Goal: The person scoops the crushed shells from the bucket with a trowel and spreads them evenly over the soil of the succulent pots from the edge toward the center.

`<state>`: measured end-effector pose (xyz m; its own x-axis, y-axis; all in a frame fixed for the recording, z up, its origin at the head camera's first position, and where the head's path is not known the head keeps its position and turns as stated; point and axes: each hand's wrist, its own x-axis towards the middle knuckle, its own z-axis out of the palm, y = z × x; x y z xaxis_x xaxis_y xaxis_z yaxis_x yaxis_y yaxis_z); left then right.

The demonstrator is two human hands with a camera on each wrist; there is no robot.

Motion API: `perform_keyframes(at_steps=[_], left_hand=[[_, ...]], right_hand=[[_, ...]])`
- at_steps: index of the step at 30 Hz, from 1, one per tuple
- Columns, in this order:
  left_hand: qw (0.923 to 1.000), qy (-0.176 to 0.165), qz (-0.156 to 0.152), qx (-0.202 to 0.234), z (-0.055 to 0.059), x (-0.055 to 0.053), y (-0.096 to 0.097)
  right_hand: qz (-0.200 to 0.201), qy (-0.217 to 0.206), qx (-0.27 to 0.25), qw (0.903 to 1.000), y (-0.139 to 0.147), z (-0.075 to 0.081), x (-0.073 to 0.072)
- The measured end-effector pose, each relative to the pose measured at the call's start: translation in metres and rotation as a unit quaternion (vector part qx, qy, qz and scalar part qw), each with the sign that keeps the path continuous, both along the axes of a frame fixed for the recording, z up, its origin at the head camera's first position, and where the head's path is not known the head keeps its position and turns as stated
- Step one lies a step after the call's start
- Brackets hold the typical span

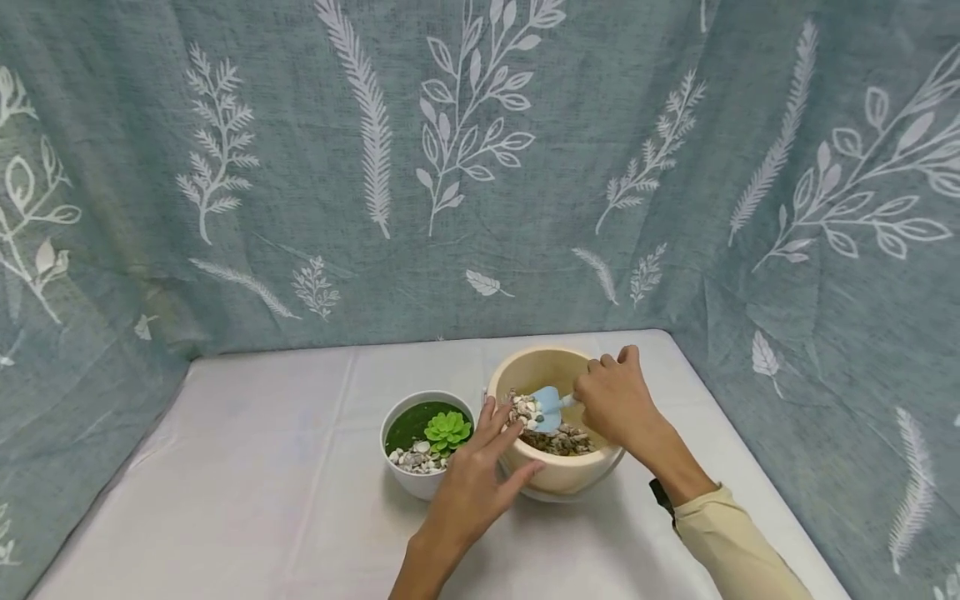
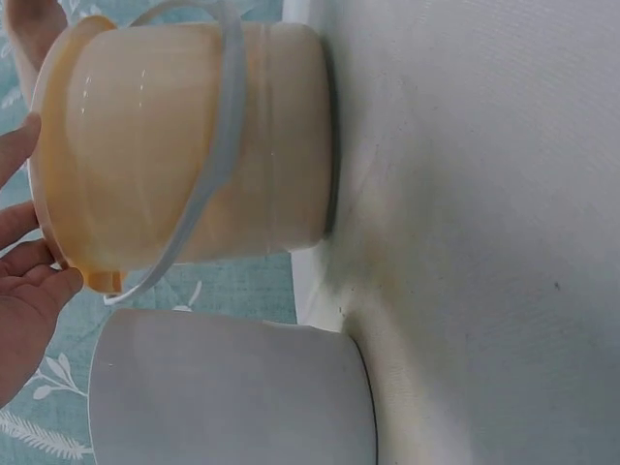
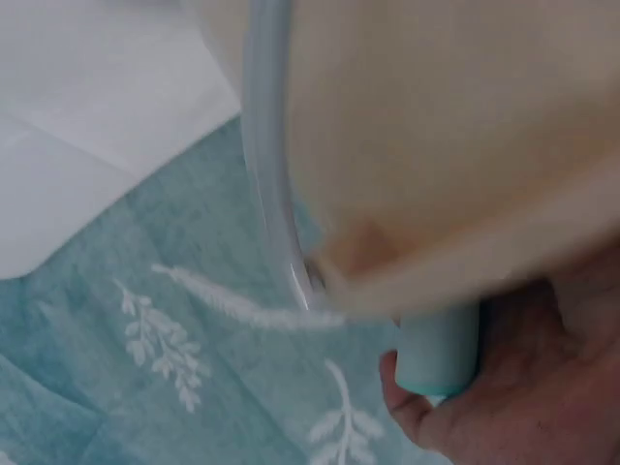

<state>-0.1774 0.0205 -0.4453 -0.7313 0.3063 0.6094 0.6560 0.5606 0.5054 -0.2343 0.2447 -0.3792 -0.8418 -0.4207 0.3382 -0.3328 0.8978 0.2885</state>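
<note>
My right hand [image 1: 617, 398] grips the handle of a small light-blue shovel [image 1: 550, 410] over a cream bucket [image 1: 566, 478]. Pale pebbles [image 1: 527, 412] lie on and around the shovel's blade, near the bucket's left rim. More brownish stones [image 1: 558, 442] sit inside the bucket. In the right wrist view, fingers wrap the shovel's handle [image 3: 438, 351] beside the rim. My left hand [image 1: 476, 468] is at the bucket's near-left side, its fingers extended and thumb spread. The left wrist view shows its fingertips [image 2: 66, 281] touching the rim.
Just left of the bucket stands a white bowl [image 1: 411, 483] with a green interior surface, a green succulent [image 1: 447, 430] and pebbles. The bucket's grey-white carrying handle [image 2: 225, 126] hangs down its side. A leaf-patterned curtain [image 1: 420, 283] encloses the white table [image 1: 247, 483].
</note>
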Motion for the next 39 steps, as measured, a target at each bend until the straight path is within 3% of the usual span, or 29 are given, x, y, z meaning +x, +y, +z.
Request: perform_keyframes(at_steps=[7, 15, 25, 28, 30, 32, 33, 35, 37, 39], left_hand=[[0.9999, -0.009, 0.009, 0.007, 0.001, 0.002, -0.012], [0.9996, 0.006, 0.026, 0.009, -0.001, 0.001, -0.025], [0.9990, -0.028, 0.026, 0.023, -0.002, 0.007, -0.035], [0.9986, -0.006, 0.040, 0.034, -0.003, 0.013, -0.042], [0.9965, 0.026, 0.061, 0.052, -0.004, 0.017, -0.051], [0.9907, 0.057, 0.098, 0.076, -0.004, 0.018, -0.064], [0.9877, 0.055, 0.116, 0.089, -0.004, 0.018, -0.071], [0.9824, 0.010, 0.153, 0.107, -0.005, 0.017, -0.085], [0.9758, -0.082, 0.169, 0.112, -0.006, 0.014, -0.097], [0.9651, -0.173, 0.167, 0.104, -0.007, 0.011, -0.105]], right_hand=[[-0.008, -0.042, -0.067, 0.9969, 0.002, 0.020, 0.012], [-0.008, -0.034, -0.108, 0.9935, 0.006, 0.026, 0.017], [0.020, -0.037, -0.141, 0.9891, -0.007, 0.036, 0.019], [0.029, -0.039, -0.154, 0.9868, -0.019, 0.038, 0.018], [0.037, -0.040, -0.159, 0.9859, -0.030, 0.039, 0.017], [0.048, -0.041, -0.159, 0.9853, -0.041, 0.040, 0.016], [0.054, -0.042, -0.157, 0.9853, -0.046, 0.040, 0.016], [0.064, -0.049, -0.155, 0.9845, -0.058, 0.040, 0.014], [0.070, -0.059, -0.150, 0.9844, -0.071, 0.037, 0.013], [0.072, -0.067, -0.137, 0.9857, -0.083, 0.034, 0.012]])
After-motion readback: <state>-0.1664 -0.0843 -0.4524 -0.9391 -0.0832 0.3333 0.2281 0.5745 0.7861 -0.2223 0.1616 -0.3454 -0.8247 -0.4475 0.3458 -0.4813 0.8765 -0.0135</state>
